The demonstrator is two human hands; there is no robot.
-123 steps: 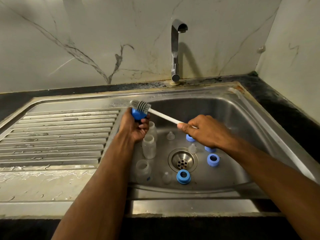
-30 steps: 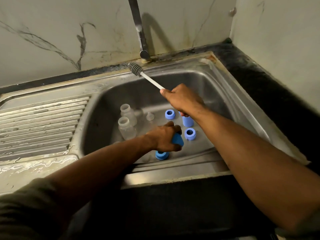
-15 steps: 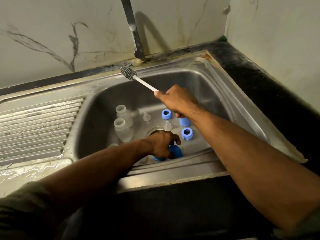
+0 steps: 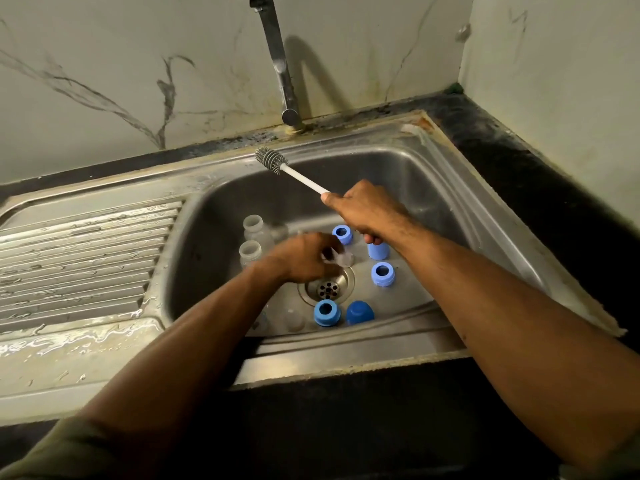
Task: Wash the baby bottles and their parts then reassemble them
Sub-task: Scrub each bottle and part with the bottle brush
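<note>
My right hand (image 4: 367, 211) grips the white handle of a bottle brush (image 4: 287, 168), whose grey bristle head points up toward the sink's back rim. My left hand (image 4: 304, 258) is blurred, low in the steel sink (image 4: 433, 188), and pinches a clear teat (image 4: 341, 259) just above the drain (image 4: 327, 287). Two clear bottles (image 4: 252, 242) stand at the basin's left. Blue collar rings lie at the back (image 4: 343, 234), the right (image 4: 382, 274) and the front (image 4: 325, 312). A dark blue cap (image 4: 360, 312) lies beside the front ring. A pale blue cap (image 4: 378, 251) stands under my right hand.
The tap (image 4: 280, 64) rises at the back of the basin, with no water running. A wet ribbed drainboard (image 4: 79, 258) lies to the left. Dark countertop (image 4: 519, 161) borders the sink on the right, below the marble wall. Another clear teat (image 4: 294, 320) sits by the front wall.
My left hand has let go of the dark blue cap at the basin's front and moved back to the drain, where it now pinches a clear teat. The brush stays raised.
</note>
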